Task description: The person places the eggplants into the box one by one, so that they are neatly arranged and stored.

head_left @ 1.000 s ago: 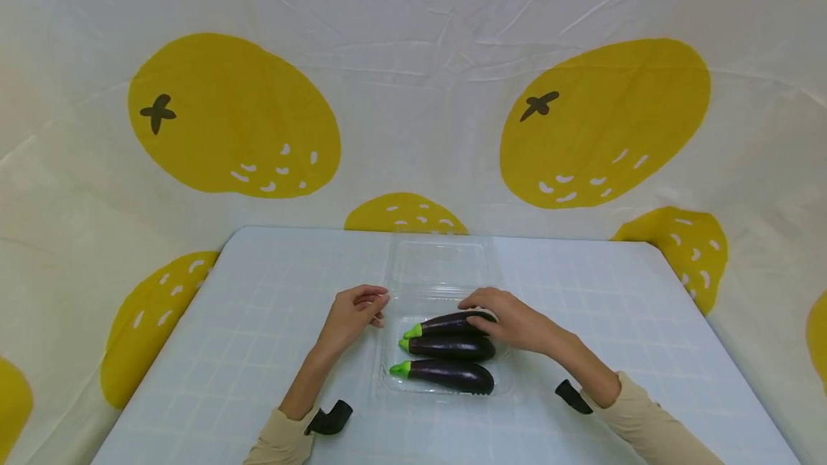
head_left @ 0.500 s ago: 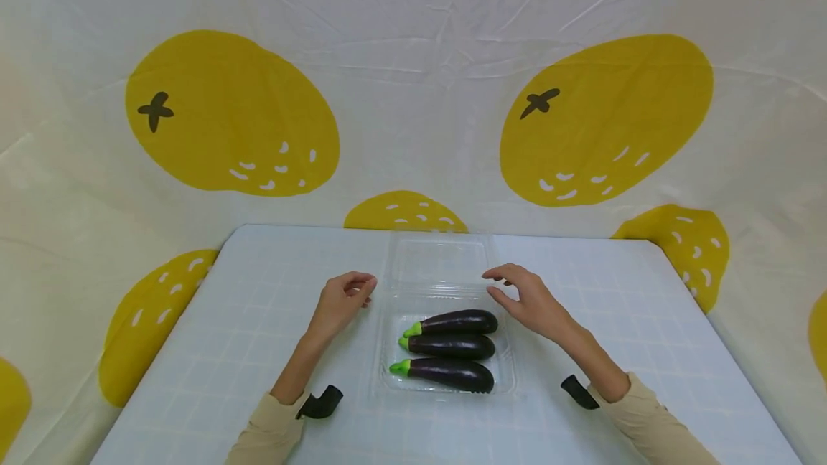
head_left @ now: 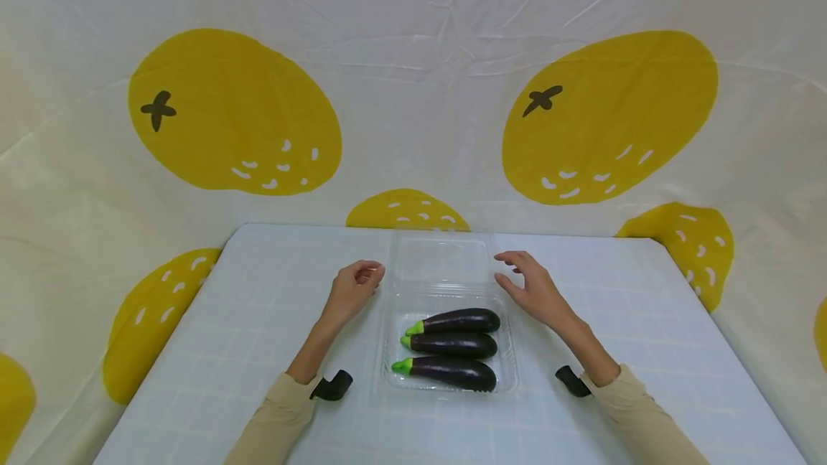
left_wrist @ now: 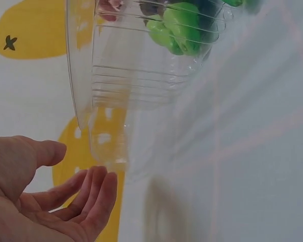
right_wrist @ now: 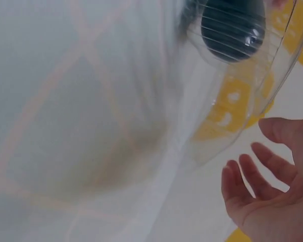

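Three dark purple eggplants, the far one [head_left: 461,320], the middle one [head_left: 455,344] and the near one [head_left: 455,373], lie side by side in a clear plastic clamshell container [head_left: 512,372]. Their green stem ends point left. The container's lid [head_left: 442,258] is laid back, away from the person. At the lid's left edge is my left hand [head_left: 349,294], fingers loosely bent and holding nothing; whether a fingertip touches the plastic, I cannot tell. To the lid's right, my right hand [head_left: 538,293] is held with thumb and fingers spread apart, nothing between them.
A white table [head_left: 271,271] with a faint checked pattern carries the container. Behind it hangs a pale cloth [head_left: 420,120] printed with big yellow fruit. Black wrist mounts [head_left: 332,384] sit at the sleeves.
My right hand has let go of the far eggplant and moved back and right, beside the lid. My left hand has shifted a little farther back. The eggplants stay in place.
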A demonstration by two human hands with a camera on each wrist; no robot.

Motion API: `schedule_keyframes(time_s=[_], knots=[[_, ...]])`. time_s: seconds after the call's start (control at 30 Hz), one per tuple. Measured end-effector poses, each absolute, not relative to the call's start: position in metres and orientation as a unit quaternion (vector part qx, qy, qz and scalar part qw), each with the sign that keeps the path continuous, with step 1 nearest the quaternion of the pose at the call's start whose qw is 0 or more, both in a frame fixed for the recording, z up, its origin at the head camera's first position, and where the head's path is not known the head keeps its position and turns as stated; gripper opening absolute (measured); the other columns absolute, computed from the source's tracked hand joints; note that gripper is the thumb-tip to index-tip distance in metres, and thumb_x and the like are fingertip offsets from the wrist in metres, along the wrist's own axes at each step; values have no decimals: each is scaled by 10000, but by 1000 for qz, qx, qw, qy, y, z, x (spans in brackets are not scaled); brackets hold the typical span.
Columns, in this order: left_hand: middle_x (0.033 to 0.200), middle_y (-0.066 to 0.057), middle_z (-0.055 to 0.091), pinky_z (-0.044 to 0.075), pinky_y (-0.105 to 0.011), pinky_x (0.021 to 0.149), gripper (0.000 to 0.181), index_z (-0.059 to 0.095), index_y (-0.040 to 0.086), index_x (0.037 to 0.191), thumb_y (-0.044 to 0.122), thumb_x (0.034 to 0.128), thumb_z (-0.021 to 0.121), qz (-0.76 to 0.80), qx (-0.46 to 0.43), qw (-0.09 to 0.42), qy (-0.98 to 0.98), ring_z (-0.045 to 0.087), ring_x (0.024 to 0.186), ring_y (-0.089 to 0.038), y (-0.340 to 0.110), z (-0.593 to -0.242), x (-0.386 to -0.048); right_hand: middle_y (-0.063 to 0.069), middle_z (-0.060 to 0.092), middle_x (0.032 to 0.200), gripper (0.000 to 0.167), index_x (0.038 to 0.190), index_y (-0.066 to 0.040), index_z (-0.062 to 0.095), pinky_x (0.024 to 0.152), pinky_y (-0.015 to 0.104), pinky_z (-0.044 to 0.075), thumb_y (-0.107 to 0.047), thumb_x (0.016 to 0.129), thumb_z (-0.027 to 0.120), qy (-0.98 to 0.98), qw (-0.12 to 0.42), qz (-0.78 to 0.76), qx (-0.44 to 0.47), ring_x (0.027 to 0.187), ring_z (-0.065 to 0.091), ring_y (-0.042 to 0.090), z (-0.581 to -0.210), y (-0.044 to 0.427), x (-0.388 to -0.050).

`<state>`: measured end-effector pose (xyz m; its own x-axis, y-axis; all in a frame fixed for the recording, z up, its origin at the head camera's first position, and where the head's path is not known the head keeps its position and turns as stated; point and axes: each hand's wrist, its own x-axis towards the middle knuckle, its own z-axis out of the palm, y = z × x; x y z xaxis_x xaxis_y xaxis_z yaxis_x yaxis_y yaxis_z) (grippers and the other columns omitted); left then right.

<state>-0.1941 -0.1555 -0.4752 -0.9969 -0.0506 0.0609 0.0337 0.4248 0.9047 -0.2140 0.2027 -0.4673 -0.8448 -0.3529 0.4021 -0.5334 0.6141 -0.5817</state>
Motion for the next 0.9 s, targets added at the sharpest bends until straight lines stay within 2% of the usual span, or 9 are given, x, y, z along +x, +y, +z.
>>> schedule_keyframes(time_s=[0.3, 0.5, 0.7, 0.9], knots=[[1055, -181, 716, 606, -305, 762, 367, 677, -18, 1239, 274, 1017, 678, -553, 8, 30, -832, 715, 914, -303, -149, -479, -206, 295, 574, 1331, 458, 1367, 100, 538, 970, 577, 521, -82, 978, 699, -896, 94, 380, 209, 1161, 594, 441, -475, 199, -224], [1063, -228, 714, 602, -282, 729, 353, 674, -42, 1241, 231, 1017, 680, -581, 1, 19, -814, 716, 903, -343, -147, -480, -212, 321, 588, 1318, 445, 1349, 147, 525, 947, 571, 531, -69, 990, 673, -890, 94, 402, 194, 1133, 622, 462, -477, 198, -229], [1034, -211, 715, 611, -292, 719, 367, 643, -88, 1267, 132, 981, 715, -600, 5, 13, -800, 712, 870, -327, -145, -481, -215, 314, 662, 1208, 379, 1297, 149, 567, 894, 556, 560, -39, 982, 665, -891, 91, 411, 170, 1022, 684, 437, -478, 198, -232], [1040, -228, 708, 620, -334, 761, 379, 632, -121, 1271, 78, 963, 726, -619, 1, 13, -785, 713, 912, -364, -145, -483, -216, 274, 714, 1107, 339, 1264, 146, 599, 871, 526, 573, -40, 987, 659, -893, 82, 413, 157, 975, 706, 405, -478, 198, -232]])
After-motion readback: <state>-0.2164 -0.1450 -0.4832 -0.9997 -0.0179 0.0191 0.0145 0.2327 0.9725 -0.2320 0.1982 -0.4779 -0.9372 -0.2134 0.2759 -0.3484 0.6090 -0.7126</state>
